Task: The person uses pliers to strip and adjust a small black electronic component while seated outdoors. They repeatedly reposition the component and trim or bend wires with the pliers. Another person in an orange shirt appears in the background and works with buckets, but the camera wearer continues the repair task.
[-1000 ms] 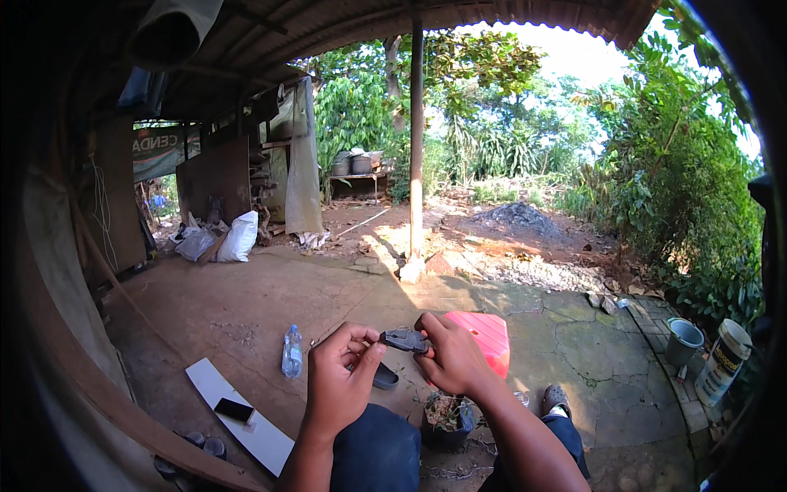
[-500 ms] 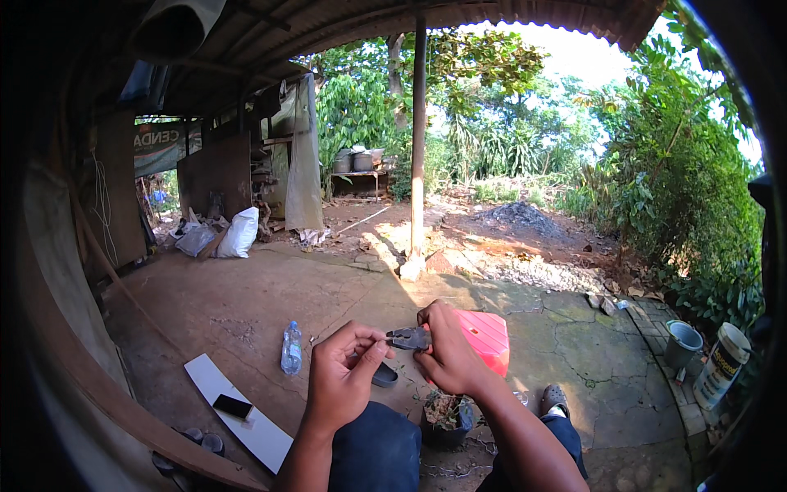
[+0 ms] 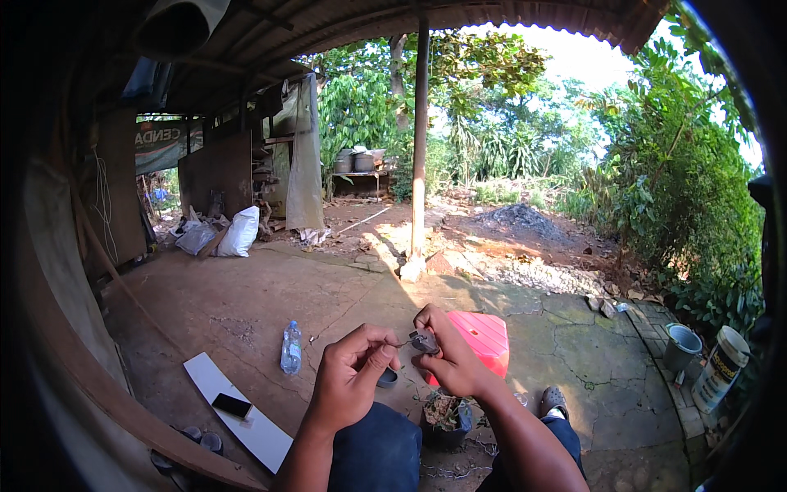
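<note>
A small flat grey piece [image 3: 425, 341], dull and roughly oval, is sitting pinched in the fingers of the right hand [image 3: 449, 361], tilted with its face toward the camera; a thin metal pin [image 3: 402, 344] is lying level at its nine o'clock, touching its edge, gripped in the left hand [image 3: 352, 381].

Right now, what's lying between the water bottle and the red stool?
In the head view, both hands: the left hand and right hand, pinching a small grey piece.

Your bottle [image 3: 290, 348] stands left of your hands, a phone [image 3: 232, 405] lies on the board [image 3: 246, 418] nearer you, the stool [image 3: 484, 340] sits right.
</note>
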A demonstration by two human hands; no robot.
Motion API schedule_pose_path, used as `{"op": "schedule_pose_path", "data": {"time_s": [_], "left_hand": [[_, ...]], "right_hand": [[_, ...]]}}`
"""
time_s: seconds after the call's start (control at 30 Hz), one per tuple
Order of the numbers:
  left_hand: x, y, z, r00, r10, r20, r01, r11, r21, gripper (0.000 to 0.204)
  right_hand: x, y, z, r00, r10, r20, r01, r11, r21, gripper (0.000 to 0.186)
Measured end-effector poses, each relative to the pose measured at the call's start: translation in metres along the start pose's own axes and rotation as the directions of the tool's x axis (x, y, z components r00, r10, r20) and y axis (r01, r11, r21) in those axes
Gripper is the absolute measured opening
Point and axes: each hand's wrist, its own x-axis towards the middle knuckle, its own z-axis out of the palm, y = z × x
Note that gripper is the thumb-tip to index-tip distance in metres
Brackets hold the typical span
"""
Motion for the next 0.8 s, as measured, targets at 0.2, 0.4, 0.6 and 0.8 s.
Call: {"op": "schedule_pose_path", "data": {"time_s": [0.2,0.4,0.6,0.8], "left_hand": [[-0.002,0.001,-0.001,0.997,-0.076,0.03,0.078,0.995,-0.067,0.009],[0.0,0.002,0.0,0.998,-0.062,-0.027,0.062,0.998,0.002,0.012],[0.004,0.016,0.002,0.899,0.385,-0.21,-0.154,0.725,0.671,0.008],[0.004,0.024,-0.007,0.893,0.418,-0.168,-0.103,0.551,0.828,0.021]], "right_hand": [[0.0,0.001,0.0,0.992,-0.084,-0.097,0.071,0.989,-0.127,0.043],[0.004,0.003,-0.002,0.964,-0.182,-0.196,0.11,0.938,-0.329,0.043],[0.001,-0.002,-0.003,0.989,-0.056,-0.14,-0.011,0.9,-0.435,0.042],[-0.003,-0.005,0.0,0.994,0.027,-0.102,-0.075,0.856,-0.512,0.039]]}}
